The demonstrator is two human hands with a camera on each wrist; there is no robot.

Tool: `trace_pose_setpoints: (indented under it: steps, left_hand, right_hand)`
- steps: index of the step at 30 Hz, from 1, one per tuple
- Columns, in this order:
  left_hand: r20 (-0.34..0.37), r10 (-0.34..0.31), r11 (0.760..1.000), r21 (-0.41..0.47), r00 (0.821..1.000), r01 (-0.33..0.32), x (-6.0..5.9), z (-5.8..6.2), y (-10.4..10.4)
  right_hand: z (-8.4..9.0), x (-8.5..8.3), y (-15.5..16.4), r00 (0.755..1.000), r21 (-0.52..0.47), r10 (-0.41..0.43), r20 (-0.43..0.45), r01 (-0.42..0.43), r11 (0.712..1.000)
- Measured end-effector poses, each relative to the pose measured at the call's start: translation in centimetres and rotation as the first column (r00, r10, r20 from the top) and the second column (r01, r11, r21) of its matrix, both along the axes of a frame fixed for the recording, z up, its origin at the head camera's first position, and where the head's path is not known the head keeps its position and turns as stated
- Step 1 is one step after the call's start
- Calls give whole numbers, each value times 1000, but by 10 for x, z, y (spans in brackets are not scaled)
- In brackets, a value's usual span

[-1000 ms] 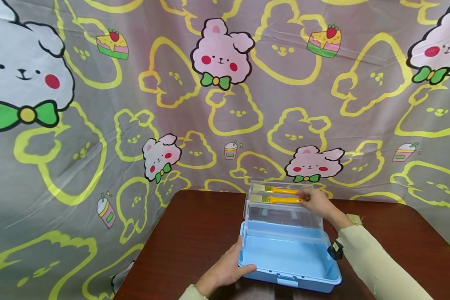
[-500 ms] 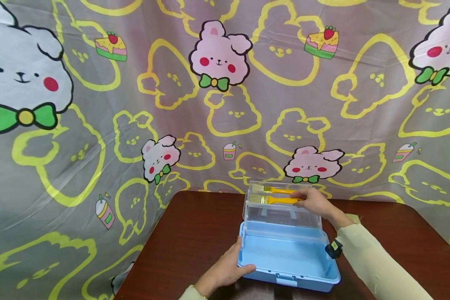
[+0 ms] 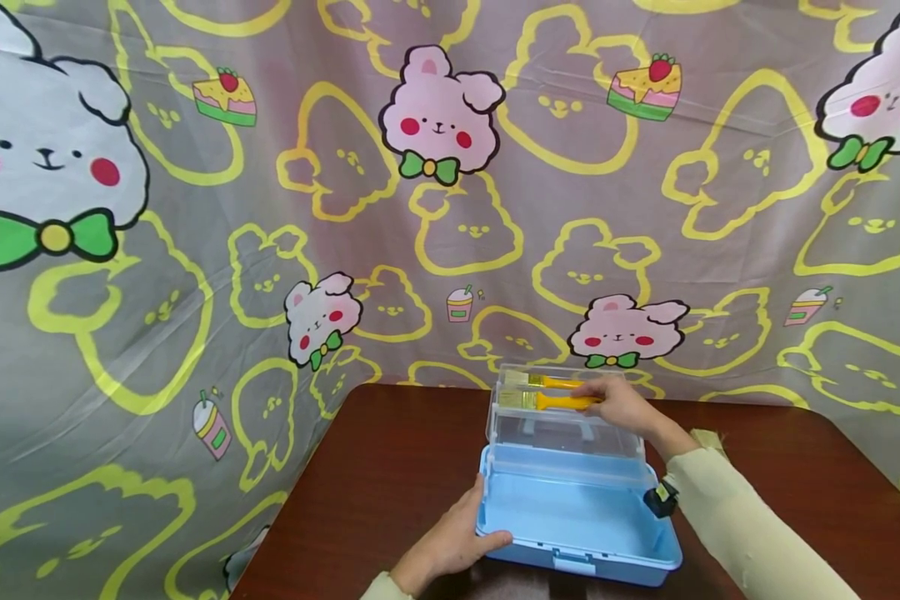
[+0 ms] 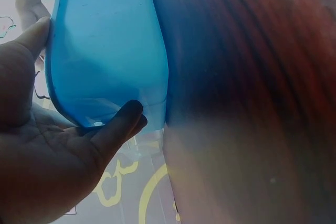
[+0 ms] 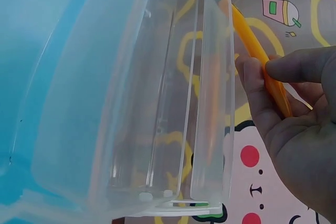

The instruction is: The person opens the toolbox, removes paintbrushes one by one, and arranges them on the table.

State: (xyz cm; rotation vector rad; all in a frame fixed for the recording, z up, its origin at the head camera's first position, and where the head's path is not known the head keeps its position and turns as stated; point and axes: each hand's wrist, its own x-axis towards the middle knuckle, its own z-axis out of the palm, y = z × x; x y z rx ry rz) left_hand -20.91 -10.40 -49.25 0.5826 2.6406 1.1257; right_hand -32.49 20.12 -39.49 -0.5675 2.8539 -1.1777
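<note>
From where I sit, the right hand [image 3: 621, 403] has its grip drawn in narrow: thumb and fingers pinch one yellow handle near its end, plain in the right wrist view. I can't settle whether that handle belongs to the rear brush [image 3: 540, 381] or the front brush [image 3: 551, 402]. Both lie side by side at the raised clear trays [image 3: 510, 429], bristles toward the tabletop's left edge, handles toward its right, which I'd say puts the handles conveniently on the right hand's side.

The left hand [image 3: 453, 536] has its grip spread wide round the near-left corner of the blue case [image 3: 525, 557], thumb at the front and fingers along the side. I read that as bracing, since light plastic could slide or tip with the trays raised at the back.

The case stands about midway between the left and right edges of the dark reddish wooden tabletop [image 3: 375, 475], its latch facing the near side. Toward the right edge, a pale piece [image 3: 708, 439] shows past the sleeve [image 3: 735, 508], too hidden for me to name. Behind the far edge hangs a greyish curtain [image 3: 450, 208] printed with rabbits and yellow outlines.
</note>
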Motion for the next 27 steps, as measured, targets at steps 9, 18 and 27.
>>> trace_pose_setpoints:
  steps: [9, 18, 27]
  left_hand:
    - [7, 4, 1000, -1, 1000, -4, -1, -2, 0]
    - [21, 7, 1000, 4, 1000, -7, -2, -1, 0]
    - [34, 9, 1000, -2, 999, -9, -3, -3, -1]
  right_hand:
    - [-7, -3, 0, 1000, 18, 10, -17, -10, 1000]
    - [-4, -4, -5, 1000, 58, -23, -19, 24, 998]
    - [-4, -6, -6, 999, 72, -8, -37, 11, 997]
